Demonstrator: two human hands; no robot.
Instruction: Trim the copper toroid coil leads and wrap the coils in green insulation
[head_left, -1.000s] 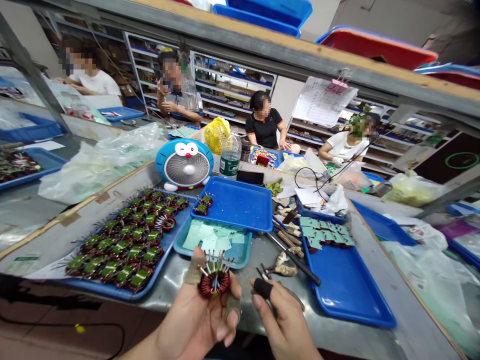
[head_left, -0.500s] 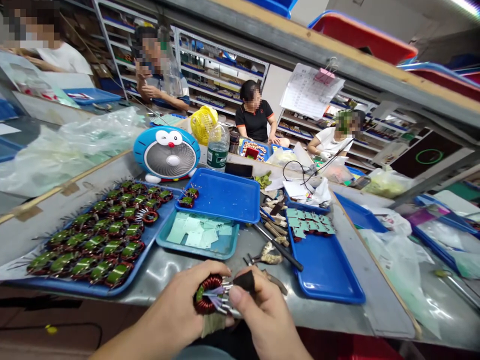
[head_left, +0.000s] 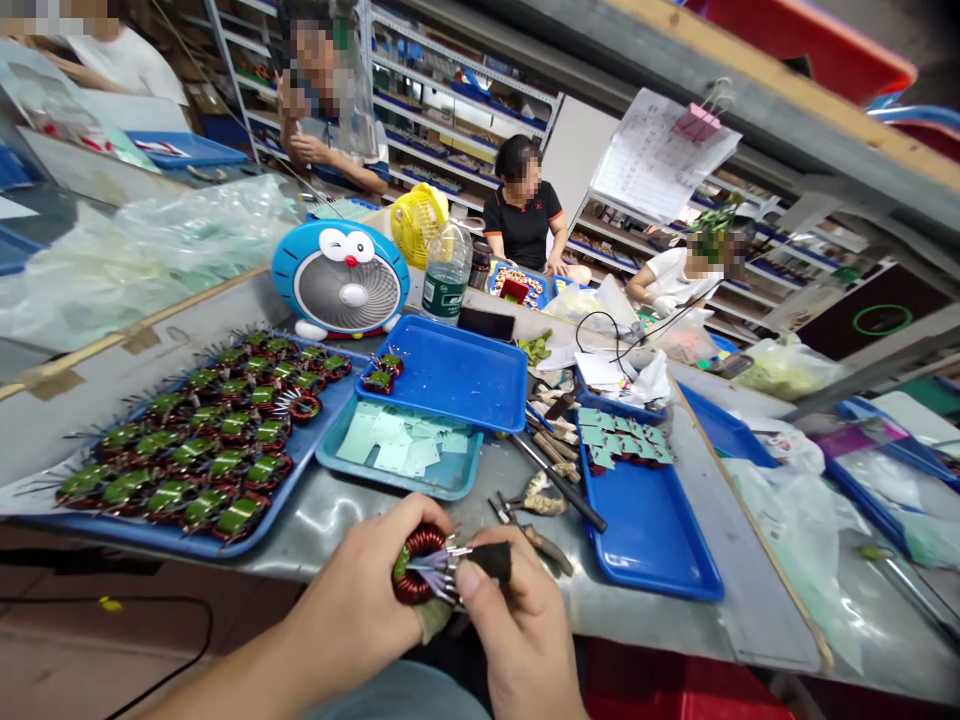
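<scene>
My left hand (head_left: 360,600) grips a copper-wound toroid coil (head_left: 417,565), which has a green band and a tuft of metal-tipped wire leads pointing right. My right hand (head_left: 517,625) pinches those leads, with a black finger cot on one fingertip. A large blue tray (head_left: 112,522) holds rows of similar coils at the left. Past my hands lie a pair of pliers (head_left: 534,507) and a black-handled tool (head_left: 559,483). A teal tray (head_left: 397,478) holds pale green paper squares.
A blue tray (head_left: 457,375) with two coils and another blue tray (head_left: 652,540) with green squares flank the tools. Behind stand a blue cartoon fan (head_left: 341,280) and a water bottle (head_left: 447,272). Several co-workers sit beyond, before stocked shelves (head_left: 465,130).
The coil has turned from leads-up to leads-right, and my right hand has moved in to pinch the leads. The whole view has shifted slightly left and up.
</scene>
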